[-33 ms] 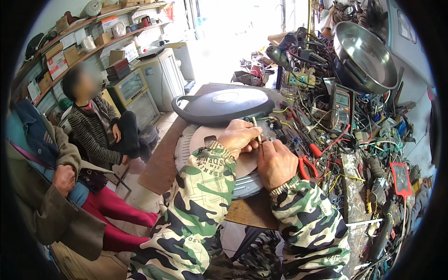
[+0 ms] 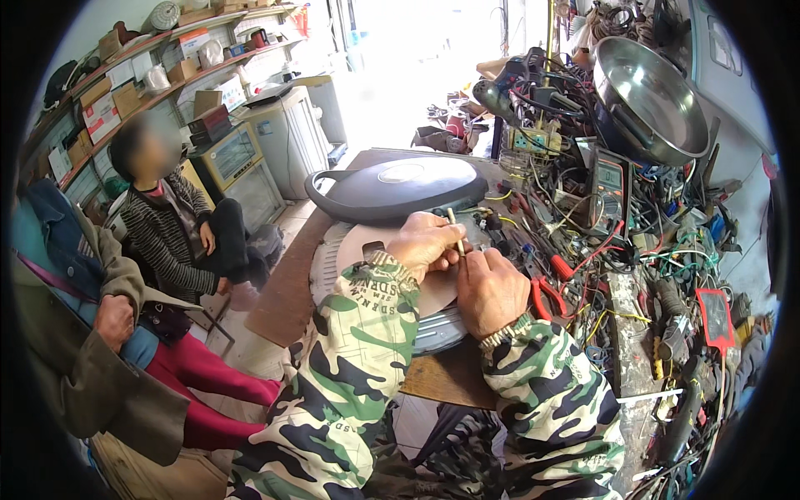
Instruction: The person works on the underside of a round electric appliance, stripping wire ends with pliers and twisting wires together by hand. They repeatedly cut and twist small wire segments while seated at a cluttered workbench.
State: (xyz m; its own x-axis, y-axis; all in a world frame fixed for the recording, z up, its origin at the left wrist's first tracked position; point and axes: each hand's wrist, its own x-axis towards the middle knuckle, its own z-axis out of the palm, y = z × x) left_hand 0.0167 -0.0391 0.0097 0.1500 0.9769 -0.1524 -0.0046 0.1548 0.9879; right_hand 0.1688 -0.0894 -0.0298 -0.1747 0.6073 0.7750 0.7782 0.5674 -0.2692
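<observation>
My left hand has its fingers closed around a thin, pale tan rod that sticks up past the fingertips. My right hand is closed beside it, its fingertips meeting the rod's lower end; what else they pinch is hidden. Both hands are above a round appliance part with a flat beige disc and a ribbed pale rim. Just beyond them lies a large dark, rounded lid-like shell with a loop handle at its left.
Red-handled pliers, a multimeter and tangled wires and tools crowd the right side. A steel pan stands behind them. The brown tabletop shows at left. Two people sit on the left, one in a striped jacket, near loaded shelves.
</observation>
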